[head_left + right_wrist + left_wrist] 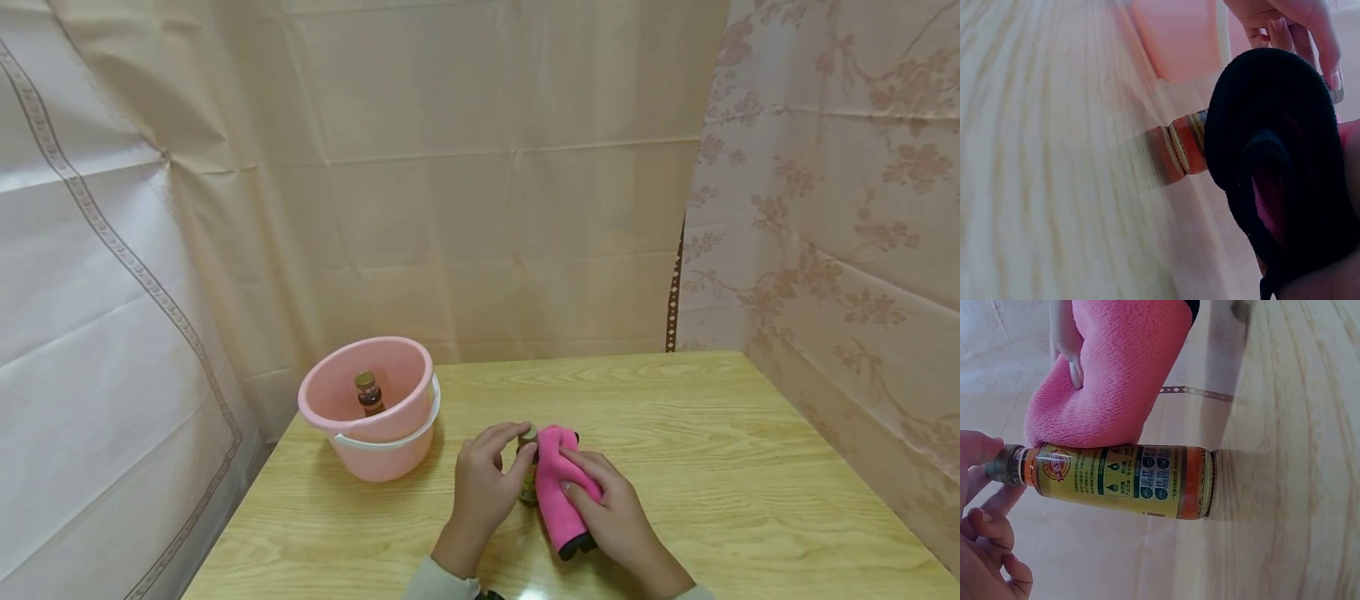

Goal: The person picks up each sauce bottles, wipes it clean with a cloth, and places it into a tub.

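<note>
A glass bottle [1125, 480] with a yellow label and a greenish-gold cap [1005, 465] stands upright on the table. My left hand [482, 479] pinches it at the cap between thumb and fingers. Bunched in my right hand [617, 512] is a pink plush cloth [557, 492] with black edging, its fingers and thumb pressing into the folds. The cloth lies against the bottle's right side and covers part of it in the head view. From the right wrist, the black edge [1272, 81] of the cloth hides most of the bottle except its reddish base [1188, 145].
To the left on the wooden table [690, 433] stands a pink bucket [382, 462] with a white handle [390, 443]. Inside it is another dark bottle [367, 392] with a gold cap. Beige and floral curtains [480, 208] hang around the table.
</note>
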The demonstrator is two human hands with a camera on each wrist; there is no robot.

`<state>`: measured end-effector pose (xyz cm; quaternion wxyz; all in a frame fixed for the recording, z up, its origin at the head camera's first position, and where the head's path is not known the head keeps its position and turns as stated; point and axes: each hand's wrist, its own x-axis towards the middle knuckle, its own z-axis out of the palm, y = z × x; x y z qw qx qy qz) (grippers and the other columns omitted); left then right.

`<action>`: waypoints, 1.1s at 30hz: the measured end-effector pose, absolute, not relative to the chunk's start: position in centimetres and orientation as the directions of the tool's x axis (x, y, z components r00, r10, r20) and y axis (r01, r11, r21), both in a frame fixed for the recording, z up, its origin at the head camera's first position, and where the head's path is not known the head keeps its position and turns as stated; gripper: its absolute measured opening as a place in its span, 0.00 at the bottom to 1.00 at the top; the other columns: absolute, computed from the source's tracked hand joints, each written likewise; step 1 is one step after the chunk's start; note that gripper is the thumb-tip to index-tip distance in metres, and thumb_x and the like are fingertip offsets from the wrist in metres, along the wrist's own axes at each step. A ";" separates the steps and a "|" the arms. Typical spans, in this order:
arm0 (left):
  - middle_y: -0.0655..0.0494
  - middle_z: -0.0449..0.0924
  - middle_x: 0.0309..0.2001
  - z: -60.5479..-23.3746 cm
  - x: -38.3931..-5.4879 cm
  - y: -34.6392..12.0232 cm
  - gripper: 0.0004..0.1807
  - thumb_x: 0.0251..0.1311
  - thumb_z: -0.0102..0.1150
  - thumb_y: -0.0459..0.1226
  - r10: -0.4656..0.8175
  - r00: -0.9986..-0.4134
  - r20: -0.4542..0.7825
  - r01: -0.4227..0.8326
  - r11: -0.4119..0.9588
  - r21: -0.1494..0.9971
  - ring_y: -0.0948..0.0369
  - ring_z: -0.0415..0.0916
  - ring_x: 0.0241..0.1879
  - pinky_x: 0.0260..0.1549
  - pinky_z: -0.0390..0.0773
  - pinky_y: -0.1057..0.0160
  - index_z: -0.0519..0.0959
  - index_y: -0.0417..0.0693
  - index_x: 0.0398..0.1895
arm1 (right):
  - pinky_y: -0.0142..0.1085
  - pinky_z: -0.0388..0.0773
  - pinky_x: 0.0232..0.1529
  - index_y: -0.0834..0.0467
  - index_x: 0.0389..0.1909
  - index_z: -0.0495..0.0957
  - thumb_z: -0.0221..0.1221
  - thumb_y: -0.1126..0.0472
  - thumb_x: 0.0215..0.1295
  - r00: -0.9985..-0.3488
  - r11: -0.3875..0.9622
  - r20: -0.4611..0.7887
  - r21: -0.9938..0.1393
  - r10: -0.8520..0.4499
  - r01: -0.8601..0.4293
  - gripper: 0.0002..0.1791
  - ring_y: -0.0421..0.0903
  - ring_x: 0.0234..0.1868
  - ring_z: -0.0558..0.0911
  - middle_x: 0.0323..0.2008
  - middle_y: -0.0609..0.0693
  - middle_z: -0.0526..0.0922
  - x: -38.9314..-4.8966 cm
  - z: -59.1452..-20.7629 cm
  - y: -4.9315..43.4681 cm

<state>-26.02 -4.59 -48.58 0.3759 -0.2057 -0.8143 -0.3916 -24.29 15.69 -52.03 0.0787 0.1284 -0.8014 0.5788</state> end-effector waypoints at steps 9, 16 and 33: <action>0.61 0.90 0.45 -48.2 -25.9 -4.5 0.13 0.61 0.74 0.44 0.019 -0.643 0.766 0.602 0.630 0.490 0.78 0.59 0.19 0.32 0.68 0.69 0.90 0.55 0.48 | 0.32 0.78 0.56 0.41 0.66 0.79 0.67 0.62 0.69 -0.968 0.367 0.227 -0.896 -0.103 -0.249 0.26 0.44 0.61 0.80 0.63 0.44 0.80 -24.4 -52.3 15.6; 0.63 0.90 0.45 -48.2 -25.9 -4.4 0.13 0.60 0.74 0.45 0.006 -0.661 0.750 0.587 0.626 0.513 0.77 0.60 0.20 0.33 0.69 0.68 0.90 0.57 0.48 | 0.39 0.78 0.59 0.41 0.66 0.80 0.67 0.61 0.68 -0.971 0.431 0.213 -0.870 -0.108 -0.238 0.26 0.43 0.61 0.79 0.60 0.42 0.82 -24.5 -52.4 15.6; 0.62 0.85 0.44 -48.2 -25.8 -4.4 0.12 0.59 0.75 0.41 0.007 -0.651 0.759 0.620 0.581 0.527 0.71 0.62 0.20 0.19 0.66 0.75 0.90 0.55 0.47 | 0.34 0.78 0.44 0.43 0.65 0.80 0.67 0.60 0.69 -0.984 0.488 0.117 -0.856 -0.134 -0.169 0.25 0.41 0.47 0.79 0.55 0.48 0.83 -24.7 -52.7 15.7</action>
